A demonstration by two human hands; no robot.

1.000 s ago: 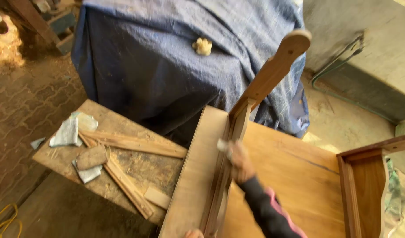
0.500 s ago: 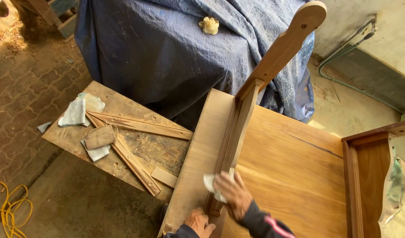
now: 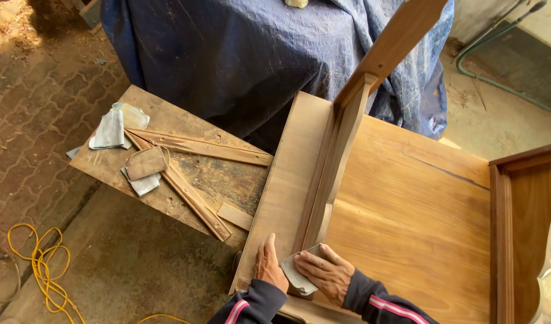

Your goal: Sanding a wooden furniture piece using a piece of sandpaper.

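On the brick floor (image 3: 29,114) stands a large light-brown wooden furniture panel (image 3: 407,216), with a long upright wooden rail (image 3: 335,162) rising from it. Left of it, a rough wooden desk (image 3: 215,180) carries thin slats and used sandpaper pieces (image 3: 145,163). The left hand (image 3: 269,267) lies flat and open on the panel edge. The right hand (image 3: 326,273) presses a small grey sandpaper sheet (image 3: 296,273) against the rail's lower end, its grip closed over the sheet.

Grey sandpaper sheet (image 3: 297,276) lies pressed against the upright wooden rail (image 3: 329,174).

A woodworking shop: unfinished furniture panel (image 3: 407,204), sandpaper scraps (image 3: 110,129), wood strips (image 3: 191,195) on a workbench (image 3: 227,180).
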